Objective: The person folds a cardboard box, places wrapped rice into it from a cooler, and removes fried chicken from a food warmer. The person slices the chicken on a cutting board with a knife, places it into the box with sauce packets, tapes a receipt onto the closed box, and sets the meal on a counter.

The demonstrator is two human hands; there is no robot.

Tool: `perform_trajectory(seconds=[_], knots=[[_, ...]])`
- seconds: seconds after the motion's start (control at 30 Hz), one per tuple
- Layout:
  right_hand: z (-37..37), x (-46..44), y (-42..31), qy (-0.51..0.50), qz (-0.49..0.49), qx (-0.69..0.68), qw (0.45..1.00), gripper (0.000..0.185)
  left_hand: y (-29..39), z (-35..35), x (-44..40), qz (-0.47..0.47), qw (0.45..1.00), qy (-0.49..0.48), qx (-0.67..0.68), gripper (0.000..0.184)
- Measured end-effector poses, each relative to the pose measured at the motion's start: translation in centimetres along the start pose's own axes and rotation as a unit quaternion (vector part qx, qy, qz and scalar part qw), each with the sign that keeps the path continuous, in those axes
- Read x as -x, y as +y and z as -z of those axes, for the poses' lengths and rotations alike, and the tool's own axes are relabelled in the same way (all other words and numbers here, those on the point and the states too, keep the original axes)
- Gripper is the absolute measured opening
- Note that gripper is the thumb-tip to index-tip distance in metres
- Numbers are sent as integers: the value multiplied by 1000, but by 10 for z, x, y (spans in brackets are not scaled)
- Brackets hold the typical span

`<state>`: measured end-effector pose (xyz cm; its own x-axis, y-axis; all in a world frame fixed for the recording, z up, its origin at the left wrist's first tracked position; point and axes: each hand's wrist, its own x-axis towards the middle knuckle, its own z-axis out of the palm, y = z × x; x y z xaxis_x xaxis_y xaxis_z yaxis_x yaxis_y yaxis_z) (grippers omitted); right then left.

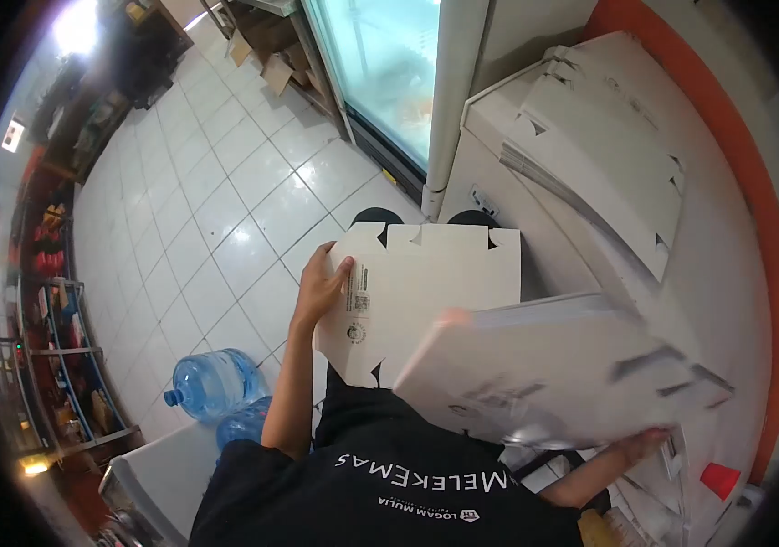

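My left hand [324,284] grips the left edge of a flat white cardboard sheet [435,273] with notches and small black print, its thumb on the top face. At the lower right, my right hand [649,444] is at the underside of a second white cardboard piece [535,365], which is tilted, blurred by motion and overlaps the first sheet; most of the fingers are hidden. A stack of similar white sheets [599,155] lies on the white surface to the right.
A glass-door cooler [385,73] stands ahead. Blue water bottles [216,383] are at the lower left beside a white surface [157,474]. A red cup [720,479] lies at the lower right. Shelves [71,351] line the far left.
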<state>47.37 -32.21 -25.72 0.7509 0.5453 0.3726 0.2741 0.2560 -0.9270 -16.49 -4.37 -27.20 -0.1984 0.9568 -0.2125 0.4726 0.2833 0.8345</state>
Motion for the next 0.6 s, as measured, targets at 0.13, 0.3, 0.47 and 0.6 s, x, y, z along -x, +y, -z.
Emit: perform_trajectory(seconds=[0.13, 0.3, 0.47, 0.6], knots=[[-22, -8, -79, 96, -20, -19, 995, 67, -4, 0, 0, -3, 999, -13, 40, 54], [-98, -51, -186, 214, -112, -47, 969, 69, 0, 10, -3, 1, 997, -36, 75, 49], [-15, -103, -167, 79, -13, 271, 959, 70, -17, 11, -1, -64, 995, -13, 74, 45], [11, -159, -150, 86, -166, 246, 951, 77, -23, 12, 3, -84, 995, -4, 55, 48]])
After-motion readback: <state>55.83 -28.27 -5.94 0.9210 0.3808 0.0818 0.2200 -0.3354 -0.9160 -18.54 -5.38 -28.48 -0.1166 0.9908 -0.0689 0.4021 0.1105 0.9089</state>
